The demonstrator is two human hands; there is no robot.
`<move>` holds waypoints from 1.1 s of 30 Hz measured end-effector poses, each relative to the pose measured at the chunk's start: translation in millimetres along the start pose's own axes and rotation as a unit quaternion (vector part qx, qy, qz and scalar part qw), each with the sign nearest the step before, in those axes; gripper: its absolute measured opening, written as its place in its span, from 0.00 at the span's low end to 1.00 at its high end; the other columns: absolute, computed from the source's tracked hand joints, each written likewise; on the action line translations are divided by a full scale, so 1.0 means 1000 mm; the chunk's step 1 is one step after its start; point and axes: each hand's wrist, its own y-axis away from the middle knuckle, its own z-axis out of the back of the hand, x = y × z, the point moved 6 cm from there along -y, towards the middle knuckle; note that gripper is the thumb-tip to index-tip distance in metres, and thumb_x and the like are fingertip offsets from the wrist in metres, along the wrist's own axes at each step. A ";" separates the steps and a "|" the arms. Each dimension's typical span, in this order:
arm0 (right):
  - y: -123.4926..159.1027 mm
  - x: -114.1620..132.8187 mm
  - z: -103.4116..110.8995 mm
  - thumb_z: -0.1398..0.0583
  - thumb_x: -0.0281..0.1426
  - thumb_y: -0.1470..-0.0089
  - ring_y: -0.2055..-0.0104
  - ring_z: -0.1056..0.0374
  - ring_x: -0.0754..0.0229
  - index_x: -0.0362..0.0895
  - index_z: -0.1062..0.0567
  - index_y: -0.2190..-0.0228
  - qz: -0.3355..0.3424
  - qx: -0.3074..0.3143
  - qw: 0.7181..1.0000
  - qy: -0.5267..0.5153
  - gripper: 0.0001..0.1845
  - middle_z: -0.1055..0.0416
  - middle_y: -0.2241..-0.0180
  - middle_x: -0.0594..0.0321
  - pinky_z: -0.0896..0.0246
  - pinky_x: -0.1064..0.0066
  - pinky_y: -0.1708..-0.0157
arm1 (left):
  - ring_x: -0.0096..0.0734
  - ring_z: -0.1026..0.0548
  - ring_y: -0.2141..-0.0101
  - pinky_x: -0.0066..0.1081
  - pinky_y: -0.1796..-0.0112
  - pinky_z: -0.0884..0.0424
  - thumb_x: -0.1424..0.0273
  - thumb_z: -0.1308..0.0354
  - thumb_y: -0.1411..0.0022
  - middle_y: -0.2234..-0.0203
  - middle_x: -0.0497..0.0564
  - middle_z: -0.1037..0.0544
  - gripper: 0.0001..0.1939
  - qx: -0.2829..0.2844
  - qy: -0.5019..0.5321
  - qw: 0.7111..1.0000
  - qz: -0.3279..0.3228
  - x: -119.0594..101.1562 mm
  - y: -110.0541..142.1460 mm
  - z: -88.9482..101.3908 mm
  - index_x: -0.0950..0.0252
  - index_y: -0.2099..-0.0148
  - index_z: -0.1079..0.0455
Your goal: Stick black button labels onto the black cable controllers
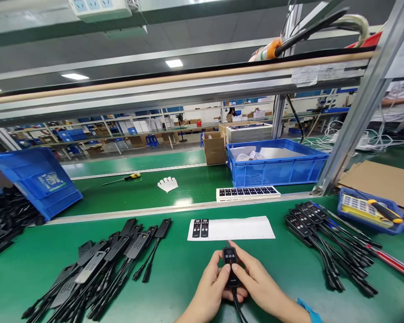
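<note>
Both hands hold one small black controller (230, 265) with a cable running down toward me, low in the middle of the green bench. My left hand (211, 287) grips its left side, thumb pressed on the face. My right hand (256, 282) wraps the right side, thumb on top. Just beyond lies a white sticker backing sheet (237, 228) with two black labels (200, 228) left at its left end. A row of unlabelled black controllers (107, 260) with cables lies to the left. A bundle of labelled controllers (318, 226) lies to the right.
A tilted blue bin (37, 179) spills black parts at far left. Behind the rail sit a full label sheet (248, 193), a white glove (167, 184), a yellow-handled screwdriver (126, 178), a blue crate (276, 166) and a cardboard box (214, 148). A small blue tray (370, 211) sits at right.
</note>
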 end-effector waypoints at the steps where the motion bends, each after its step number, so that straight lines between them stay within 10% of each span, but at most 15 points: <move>1: 0.000 0.001 -0.001 0.50 0.39 0.40 0.42 0.44 0.52 0.45 0.42 0.40 0.011 -0.003 1.000 0.009 0.29 0.40 0.43 0.54 0.50 0.57 0.41 | 0.34 0.23 0.74 0.27 0.75 0.29 0.51 0.45 0.41 0.74 0.51 0.24 0.24 0.002 -0.012 1.000 -0.007 0.002 -0.001 0.001 0.63 0.53 0.46; 10: -0.007 0.001 0.001 0.41 0.30 0.50 0.48 0.38 0.51 0.46 0.45 0.39 0.058 -0.058 0.989 0.125 0.38 0.36 0.48 0.53 0.38 0.62 0.49 | 0.42 0.24 0.59 0.38 0.59 0.30 0.46 0.46 0.43 0.58 0.58 0.25 0.37 0.011 0.058 0.998 -0.029 -0.005 -0.009 0.007 0.61 0.41 0.53; 13: -0.015 0.018 0.019 0.46 0.29 0.45 0.58 0.31 0.55 0.46 0.39 0.44 0.060 -0.081 0.987 0.124 0.27 0.31 0.55 0.57 0.31 0.66 0.62 | 0.43 0.27 0.55 0.42 0.52 0.34 0.49 0.50 0.39 0.54 0.60 0.27 0.32 -0.012 -0.140 0.986 -0.094 -0.022 -0.009 0.023 0.62 0.40 0.48; 16: -0.024 0.039 0.061 0.50 0.30 0.41 0.68 0.30 0.60 0.45 0.38 0.44 0.020 -0.128 0.960 0.247 0.23 0.30 0.60 0.58 0.32 0.71 0.70 | 0.46 0.33 0.48 0.45 0.46 0.40 0.55 0.50 0.38 0.49 0.60 0.30 0.24 -0.100 -0.421 0.886 -0.168 -0.041 -0.011 0.051 0.63 0.45 0.38; 22: -0.027 0.049 0.180 0.48 0.19 0.47 0.55 0.34 0.46 0.36 0.32 0.50 -0.098 -0.218 0.797 0.555 0.22 0.31 0.59 0.46 0.37 0.60 0.58 | 0.48 0.45 0.40 0.53 0.41 0.50 0.64 0.60 0.36 0.41 0.63 0.40 0.27 -0.164 -0.687 0.699 -0.114 -0.031 -0.025 0.087 0.72 0.40 0.41; 27: -0.015 0.010 0.244 0.48 0.15 0.50 0.53 0.36 0.41 0.31 0.31 0.52 -0.202 -0.244 0.726 0.611 0.22 0.31 0.58 0.39 0.39 0.57 0.58 | 0.45 0.45 0.40 0.50 0.41 0.48 0.68 0.64 0.34 0.40 0.63 0.41 0.25 -0.150 -0.750 0.641 -0.065 -0.026 -0.026 0.080 0.72 0.38 0.44; 33: -0.016 -0.007 0.242 0.50 0.17 0.50 0.55 0.36 0.33 0.27 0.32 0.52 -0.229 -0.237 0.710 0.622 0.23 0.34 0.58 0.30 0.41 0.46 0.62 | 0.46 0.42 0.41 0.50 0.42 0.45 0.74 0.62 0.35 0.42 0.65 0.39 0.23 -0.150 -0.758 0.630 -0.074 -0.036 -0.022 0.071 0.74 0.40 0.41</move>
